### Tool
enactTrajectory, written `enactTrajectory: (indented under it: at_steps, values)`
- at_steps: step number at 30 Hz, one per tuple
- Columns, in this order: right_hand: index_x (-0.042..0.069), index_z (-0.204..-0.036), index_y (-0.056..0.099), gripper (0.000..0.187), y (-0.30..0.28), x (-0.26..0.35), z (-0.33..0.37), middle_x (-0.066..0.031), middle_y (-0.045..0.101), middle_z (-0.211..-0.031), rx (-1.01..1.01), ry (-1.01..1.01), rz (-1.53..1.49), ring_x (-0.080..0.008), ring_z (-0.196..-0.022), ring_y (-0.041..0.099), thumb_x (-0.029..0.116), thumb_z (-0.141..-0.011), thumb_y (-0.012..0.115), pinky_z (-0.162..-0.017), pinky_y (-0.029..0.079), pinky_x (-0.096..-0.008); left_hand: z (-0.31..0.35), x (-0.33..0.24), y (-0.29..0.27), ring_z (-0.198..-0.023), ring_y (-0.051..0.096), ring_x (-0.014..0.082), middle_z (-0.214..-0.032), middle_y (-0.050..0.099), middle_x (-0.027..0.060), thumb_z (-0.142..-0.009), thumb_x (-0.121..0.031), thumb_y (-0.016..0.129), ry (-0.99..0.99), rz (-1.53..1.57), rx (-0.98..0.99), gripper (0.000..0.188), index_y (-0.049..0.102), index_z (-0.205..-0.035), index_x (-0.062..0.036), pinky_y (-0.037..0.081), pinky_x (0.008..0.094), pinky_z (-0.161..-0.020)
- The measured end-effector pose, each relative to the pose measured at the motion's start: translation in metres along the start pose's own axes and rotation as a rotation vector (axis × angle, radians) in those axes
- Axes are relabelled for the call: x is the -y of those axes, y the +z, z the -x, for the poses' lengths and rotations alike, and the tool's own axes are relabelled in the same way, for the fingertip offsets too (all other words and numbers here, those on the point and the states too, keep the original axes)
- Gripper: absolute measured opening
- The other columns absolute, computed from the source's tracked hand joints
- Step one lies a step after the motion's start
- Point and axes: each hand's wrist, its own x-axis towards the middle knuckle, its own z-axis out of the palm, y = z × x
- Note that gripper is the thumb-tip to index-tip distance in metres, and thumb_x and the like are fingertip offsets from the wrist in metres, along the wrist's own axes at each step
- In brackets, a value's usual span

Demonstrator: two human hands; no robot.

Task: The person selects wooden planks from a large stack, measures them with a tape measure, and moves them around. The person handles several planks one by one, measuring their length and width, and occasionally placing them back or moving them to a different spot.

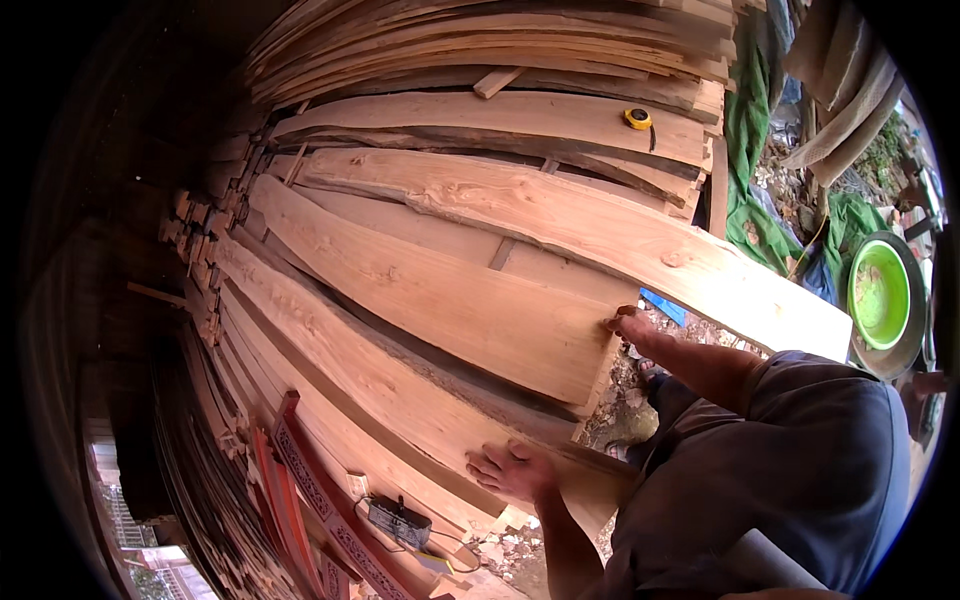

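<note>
My left hand (513, 471) lies with its fingers spread on a long pale board with wavy edges (385, 380), close to its near end. My right hand (632, 327) has its fingers curled over the end corner of a wide wooden plank (440, 285), gripping it there; the fingers' undersides are hidden. The two boards lie side by side, with a dark gap between them. Beyond my right hand, another wavy-edged board (560, 213) sticks out farther past the stack than the plank.
A yellow tape measure (638, 119) sits on a farther board. More boards are piled high (490, 45) at the back. A green basin (880, 290) stands at right. At lower left are a red carved wooden piece (330, 505) and a black box-shaped object (400, 522). Rubble (622, 405) covers the ground.
</note>
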Motion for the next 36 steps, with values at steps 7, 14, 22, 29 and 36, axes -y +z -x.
enactTrajectory:
  at_steps: [7,14,22,29,36]
  values:
    - [-0.001,-0.127,0.055,0.058,-0.002,-0.021,0.018,-0.0163,0.068,-0.107,-0.048,0.005,0.091,-0.0247,-0.1,0.064,0.014,-0.076,0.076,-0.085,0.051,-0.034,0.004,0.008,0.009,-0.129,0.036,0.0497,-0.141,0.038,0.0341,-0.095,-0.037,0.036,0.051,-0.024,-0.009,0.047,0.051,-0.115,0.0024,0.032,0.0608,-0.103]
    - [-0.003,-0.129,0.054,0.059,-0.045,-0.077,0.069,-0.0216,0.065,-0.115,0.006,-0.192,0.169,-0.0291,-0.106,0.063,0.016,-0.075,0.069,-0.089,0.051,-0.0362,0.005,0.015,0.014,-0.132,0.034,0.0467,-0.145,0.035,0.0302,-0.097,-0.038,0.04,0.048,0.008,0.021,0.051,0.05,-0.126,0.0021,0.031,0.0606,-0.105]
    - [-0.001,-0.112,0.065,0.04,-0.154,-0.165,0.177,-0.0194,0.069,-0.105,-0.147,-0.132,0.289,-0.0291,-0.1,0.065,0.02,-0.078,0.064,-0.085,0.051,-0.0378,0.008,0.025,0.025,-0.142,0.025,0.0369,-0.154,0.03,0.0198,-0.097,-0.044,0.04,-0.063,-0.031,0.116,0.059,0.049,-0.137,-0.0024,0.02,0.0522,-0.114]
    - [-0.005,-0.122,0.06,0.048,-0.243,-0.255,0.301,-0.0214,0.065,-0.118,-0.224,0.065,0.346,-0.0297,-0.111,0.063,0.016,-0.079,0.066,-0.096,0.049,-0.0366,0.022,0.022,0.01,-0.143,0.023,0.0357,-0.153,0.031,0.0194,-0.096,-0.046,0.044,-0.014,0.082,0.138,0.061,0.049,-0.139,-0.0029,0.02,0.0519,-0.114]
    - [-0.005,-0.115,0.064,0.045,-0.339,-0.318,0.341,-0.0212,0.069,-0.109,-0.617,0.118,0.099,-0.032,-0.105,0.065,0.022,-0.079,0.064,-0.093,0.048,-0.0361,0.049,0.023,0.014,-0.136,0.034,0.0403,-0.143,0.041,0.0256,-0.089,-0.023,0.061,0.09,0.351,0.104,0.056,0.048,-0.136,0.0037,0.028,0.0506,-0.112]
